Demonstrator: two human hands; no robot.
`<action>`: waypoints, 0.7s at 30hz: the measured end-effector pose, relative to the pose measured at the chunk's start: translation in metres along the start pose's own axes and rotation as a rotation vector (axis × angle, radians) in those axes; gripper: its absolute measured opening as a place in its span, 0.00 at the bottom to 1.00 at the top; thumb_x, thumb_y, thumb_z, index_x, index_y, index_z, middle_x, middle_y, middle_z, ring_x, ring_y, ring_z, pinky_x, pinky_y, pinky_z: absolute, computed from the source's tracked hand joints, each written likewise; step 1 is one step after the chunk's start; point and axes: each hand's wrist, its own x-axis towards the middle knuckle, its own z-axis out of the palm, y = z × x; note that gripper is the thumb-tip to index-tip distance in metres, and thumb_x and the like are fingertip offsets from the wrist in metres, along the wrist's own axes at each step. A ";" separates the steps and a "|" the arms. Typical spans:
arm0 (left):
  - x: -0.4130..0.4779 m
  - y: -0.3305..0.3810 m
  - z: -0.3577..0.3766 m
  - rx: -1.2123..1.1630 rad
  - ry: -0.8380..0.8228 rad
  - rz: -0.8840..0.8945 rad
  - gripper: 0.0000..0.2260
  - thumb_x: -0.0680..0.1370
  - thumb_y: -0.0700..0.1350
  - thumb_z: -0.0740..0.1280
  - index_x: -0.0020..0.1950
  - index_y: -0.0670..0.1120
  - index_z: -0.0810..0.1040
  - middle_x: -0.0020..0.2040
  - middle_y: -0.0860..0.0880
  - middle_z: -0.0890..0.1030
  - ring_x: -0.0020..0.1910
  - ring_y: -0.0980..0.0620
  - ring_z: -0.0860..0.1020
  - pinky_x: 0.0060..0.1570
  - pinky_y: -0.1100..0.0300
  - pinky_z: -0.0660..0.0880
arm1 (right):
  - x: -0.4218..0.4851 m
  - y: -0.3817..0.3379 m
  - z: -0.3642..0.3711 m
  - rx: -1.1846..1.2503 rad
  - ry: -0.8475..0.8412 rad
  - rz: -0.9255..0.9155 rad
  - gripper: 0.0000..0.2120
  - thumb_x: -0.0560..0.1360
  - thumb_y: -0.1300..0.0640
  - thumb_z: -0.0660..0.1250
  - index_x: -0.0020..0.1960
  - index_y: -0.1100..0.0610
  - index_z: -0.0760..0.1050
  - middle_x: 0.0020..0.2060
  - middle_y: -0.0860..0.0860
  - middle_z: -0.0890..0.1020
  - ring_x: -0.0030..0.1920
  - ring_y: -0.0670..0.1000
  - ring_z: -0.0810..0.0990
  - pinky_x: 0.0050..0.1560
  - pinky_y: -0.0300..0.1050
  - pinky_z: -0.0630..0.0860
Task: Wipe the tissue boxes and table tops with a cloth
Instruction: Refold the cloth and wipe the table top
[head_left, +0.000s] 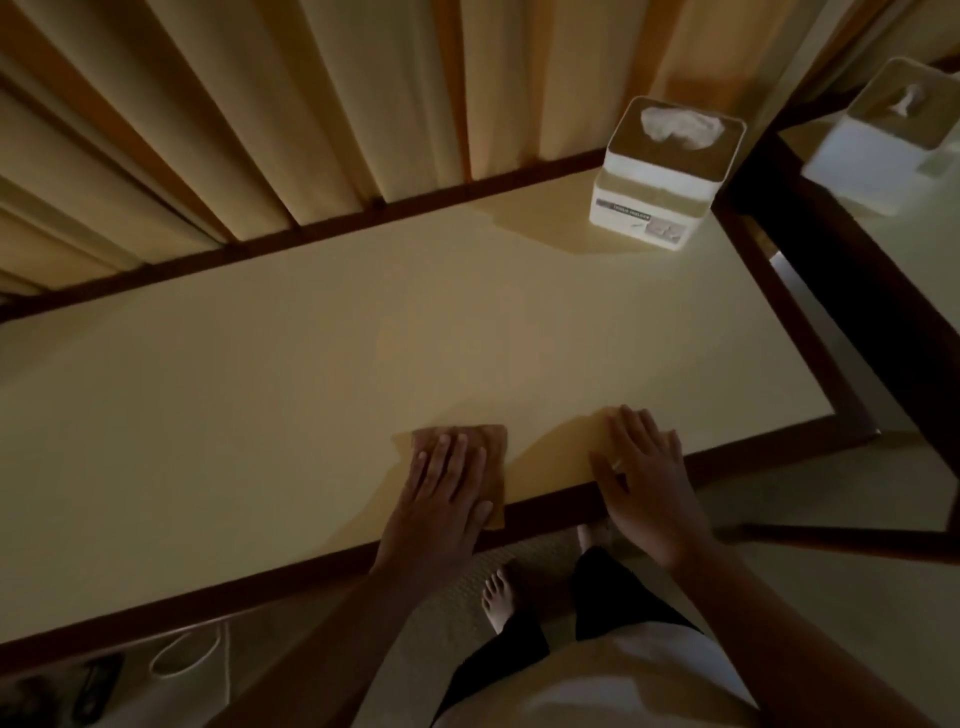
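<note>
A pale table top (311, 374) with a dark wooden rim fills the view. My left hand (441, 488) lies flat on a tan cloth (493, 452) near the front edge, fingers spread and pressing it down. My right hand (644, 478) rests flat on the bare table beside it, fingers apart, holding nothing. A white tissue box (660, 176) with a tissue sticking out stands at the far right corner. A second tissue box (883, 140) stands on the neighbouring table at the upper right.
Pleated curtains (234, 114) hang right behind the table's far edge. A second dark-rimmed table (831, 234) adjoins on the right. My bare feet (498, 597) stand on the floor below the front edge. A white cable (187, 654) lies on the floor at the lower left.
</note>
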 end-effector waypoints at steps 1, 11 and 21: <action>0.002 0.001 -0.001 -0.002 -0.005 -0.032 0.29 0.88 0.58 0.47 0.86 0.44 0.53 0.86 0.42 0.51 0.85 0.42 0.48 0.80 0.39 0.53 | -0.002 0.004 0.000 -0.003 0.015 -0.015 0.35 0.84 0.36 0.43 0.86 0.52 0.49 0.85 0.50 0.49 0.83 0.48 0.40 0.82 0.53 0.36; 0.188 0.127 -0.033 -0.168 -0.047 -0.309 0.29 0.88 0.57 0.44 0.85 0.48 0.38 0.84 0.45 0.34 0.84 0.42 0.35 0.80 0.42 0.33 | 0.009 0.051 -0.027 0.093 0.096 -0.173 0.30 0.87 0.45 0.45 0.85 0.58 0.50 0.84 0.52 0.54 0.84 0.50 0.48 0.84 0.52 0.48; 0.063 0.066 -0.015 -0.067 -0.022 -0.455 0.30 0.86 0.58 0.45 0.86 0.48 0.50 0.86 0.46 0.50 0.85 0.43 0.48 0.81 0.40 0.51 | 0.050 0.059 -0.047 0.052 -0.023 -0.410 0.31 0.87 0.43 0.40 0.85 0.59 0.51 0.84 0.54 0.54 0.84 0.50 0.47 0.84 0.54 0.46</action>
